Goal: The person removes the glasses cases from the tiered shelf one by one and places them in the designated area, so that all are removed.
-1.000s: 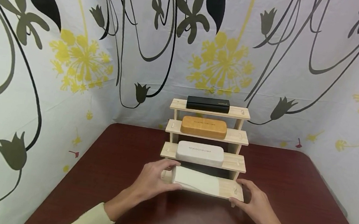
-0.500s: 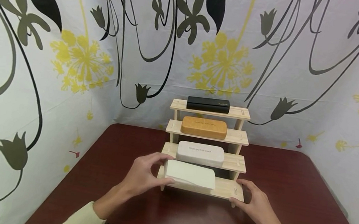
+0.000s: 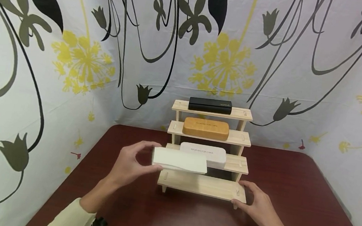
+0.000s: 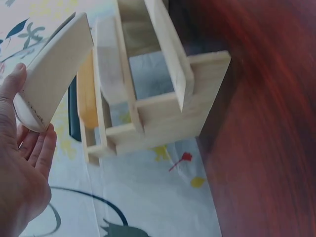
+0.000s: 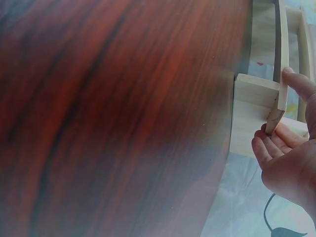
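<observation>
My left hand (image 3: 129,163) pinches the left end of a cream glasses case (image 3: 179,160), thumb in front and fingers behind. The case is held in the air above and in front of the lowest step, overlapping the white glasses case (image 3: 206,151) in the head view. Stitching shows along the held end of the cream case (image 4: 57,69) in the left wrist view. My right hand (image 3: 260,206) grips the right end of the bottom step of a stepped wooden rack (image 3: 200,184). In the right wrist view, that hand's thumb and fingers (image 5: 269,145) lie around the board's end.
A tan glasses case (image 3: 205,129) sits on the rack's second step from the top, and a black case (image 3: 210,105) on the top one. The rack stands on a dark red table (image 3: 189,220). Flower-patterned cloth (image 3: 159,70) encloses the back and sides.
My left hand has lifted the cream glasses case off the bottom step and carried it up and to the left, baring that step. The right hand has stayed at the rack's right end.
</observation>
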A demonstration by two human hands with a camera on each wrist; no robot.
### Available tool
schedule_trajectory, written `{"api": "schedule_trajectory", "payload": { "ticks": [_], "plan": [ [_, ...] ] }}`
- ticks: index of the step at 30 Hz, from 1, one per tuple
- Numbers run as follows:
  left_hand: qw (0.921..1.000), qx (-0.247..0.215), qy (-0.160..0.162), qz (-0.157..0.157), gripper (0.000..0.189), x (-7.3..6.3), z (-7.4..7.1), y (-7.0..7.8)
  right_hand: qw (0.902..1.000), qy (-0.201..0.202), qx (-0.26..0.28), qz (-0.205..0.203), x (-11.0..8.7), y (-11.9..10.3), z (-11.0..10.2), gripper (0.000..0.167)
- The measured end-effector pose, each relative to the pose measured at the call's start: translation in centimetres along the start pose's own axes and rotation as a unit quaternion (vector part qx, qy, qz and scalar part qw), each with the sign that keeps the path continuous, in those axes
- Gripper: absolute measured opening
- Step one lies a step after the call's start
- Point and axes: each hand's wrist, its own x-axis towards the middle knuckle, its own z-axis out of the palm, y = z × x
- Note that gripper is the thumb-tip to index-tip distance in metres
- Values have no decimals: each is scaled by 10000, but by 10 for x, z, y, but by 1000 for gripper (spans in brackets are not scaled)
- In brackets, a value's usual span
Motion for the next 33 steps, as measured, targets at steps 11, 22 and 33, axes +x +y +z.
{"api": "schedule_trajectory", "payload": {
  "ticks": [11, 22, 33],
  "plan": [
    [9964, -98, 566, -620, 59, 8, -26, -5, 10000, 5, -14, -13, 0, 0, 0, 73],
    [9918, 205, 923, -859, 55, 11, -46, 8, 10000, 42, 28, -46, -1, 1, 0, 72],
    [9861, -218, 1048, -1272, 53, 10, -58, -12, 9999, 104, 42, -47, -2, 0, 0, 71]
  ]
}}
